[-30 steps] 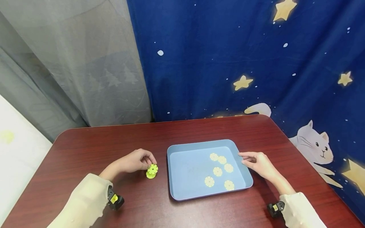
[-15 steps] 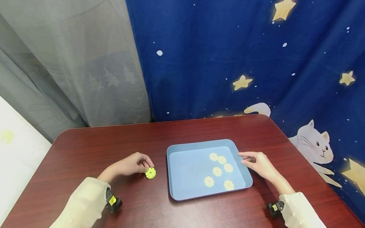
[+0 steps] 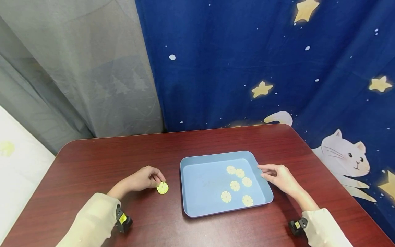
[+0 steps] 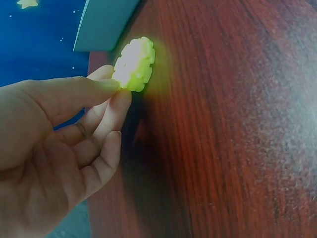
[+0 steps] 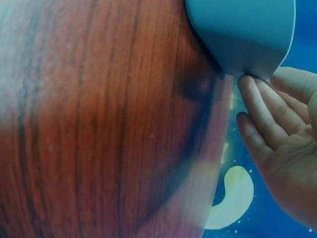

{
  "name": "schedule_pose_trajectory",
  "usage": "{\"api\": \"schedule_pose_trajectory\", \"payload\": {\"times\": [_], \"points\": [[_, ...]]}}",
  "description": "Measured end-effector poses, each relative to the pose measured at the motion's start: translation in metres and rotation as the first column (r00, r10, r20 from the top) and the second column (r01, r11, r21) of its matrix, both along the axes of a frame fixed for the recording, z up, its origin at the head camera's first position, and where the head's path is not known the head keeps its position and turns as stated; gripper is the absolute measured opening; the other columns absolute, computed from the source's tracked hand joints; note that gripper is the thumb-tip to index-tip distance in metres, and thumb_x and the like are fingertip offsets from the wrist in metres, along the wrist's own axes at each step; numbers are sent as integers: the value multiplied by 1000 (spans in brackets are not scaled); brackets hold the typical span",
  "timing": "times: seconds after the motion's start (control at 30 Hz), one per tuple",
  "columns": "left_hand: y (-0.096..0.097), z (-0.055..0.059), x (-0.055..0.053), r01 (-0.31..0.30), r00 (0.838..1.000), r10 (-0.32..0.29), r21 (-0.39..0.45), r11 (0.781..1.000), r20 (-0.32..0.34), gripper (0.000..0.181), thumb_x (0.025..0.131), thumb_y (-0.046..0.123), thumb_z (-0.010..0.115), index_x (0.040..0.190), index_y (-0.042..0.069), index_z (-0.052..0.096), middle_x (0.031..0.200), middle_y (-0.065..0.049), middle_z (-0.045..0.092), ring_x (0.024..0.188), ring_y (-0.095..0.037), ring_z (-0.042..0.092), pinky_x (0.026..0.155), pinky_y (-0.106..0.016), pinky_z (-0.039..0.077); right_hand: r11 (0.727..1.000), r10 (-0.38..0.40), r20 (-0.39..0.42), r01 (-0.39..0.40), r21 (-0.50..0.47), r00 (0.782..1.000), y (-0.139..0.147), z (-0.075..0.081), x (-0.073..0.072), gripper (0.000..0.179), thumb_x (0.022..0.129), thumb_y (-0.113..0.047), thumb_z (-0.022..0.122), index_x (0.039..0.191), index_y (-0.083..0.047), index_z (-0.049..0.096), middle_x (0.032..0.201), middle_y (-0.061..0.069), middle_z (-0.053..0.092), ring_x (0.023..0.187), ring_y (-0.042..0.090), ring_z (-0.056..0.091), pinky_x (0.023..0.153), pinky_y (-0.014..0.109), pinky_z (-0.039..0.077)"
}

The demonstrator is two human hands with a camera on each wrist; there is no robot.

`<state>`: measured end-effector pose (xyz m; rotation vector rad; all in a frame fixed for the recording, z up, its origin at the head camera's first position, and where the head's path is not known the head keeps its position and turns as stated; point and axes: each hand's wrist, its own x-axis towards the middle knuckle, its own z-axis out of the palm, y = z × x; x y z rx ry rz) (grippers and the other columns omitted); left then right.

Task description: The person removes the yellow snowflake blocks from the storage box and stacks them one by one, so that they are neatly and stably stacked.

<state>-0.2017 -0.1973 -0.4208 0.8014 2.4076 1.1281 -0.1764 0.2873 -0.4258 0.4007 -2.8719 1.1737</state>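
My left hand pinches yellow-green snowflake discs by their edge, thumb against fingertips, left of the tray. They look like two notched discs stacked face to face; glare in the left wrist view blurs the detail of the discs. At the right side of the blue tray, my right hand holds the rim between thumb and fingers. Close up in the right wrist view, fingertips touch the tray's outer wall.
Several pale yellow snowflake discs lie flat in the right half of the tray. Beneath is a dark red wooden table, whose far edge meets a grey curtain and a blue starry curtain.
The disc in my left hand has come down and slightly left, over the lower disc, so the two now line up. My right hand and the tray have stayed in place.
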Motion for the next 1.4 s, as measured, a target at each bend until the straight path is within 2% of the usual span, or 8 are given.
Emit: {"api": "schedule_pose_trajectory", "payload": {"times": [0.83,1.1,1.4], "points": [[3,0,0,-5,1000,5,-28,1000,-10,15,77,-6,58,89,-1,64,74,-3,59,66,-11,51,59,-22,43,1000,-7,-3,7,-14,1000,0,-2,0,32,82,-8,67,113,-2,64,99,11,67,83,14,64,68,22,50],[11,13,-2,-15,999,15,-2,1000,-29,17,78,-5,57,94,-2,62,75,-2,58,63,-10,50,57,-21,41,1000,-3,-6,2,-16,1000,-1,0,1,32,82,-8,67,113,-1,63,98,12,66,83,15,64,68,22,50],[42,28,-2,35,998,-33,32,999,-55,17,81,-4,57,98,-3,62,77,-1,59,69,-12,55,64,-23,46,1000,-1,-7,1,-27,1000,-2,3,3,33,82,-9,68,113,0,63,98,12,66,84,20,64,68,22,49]]}}
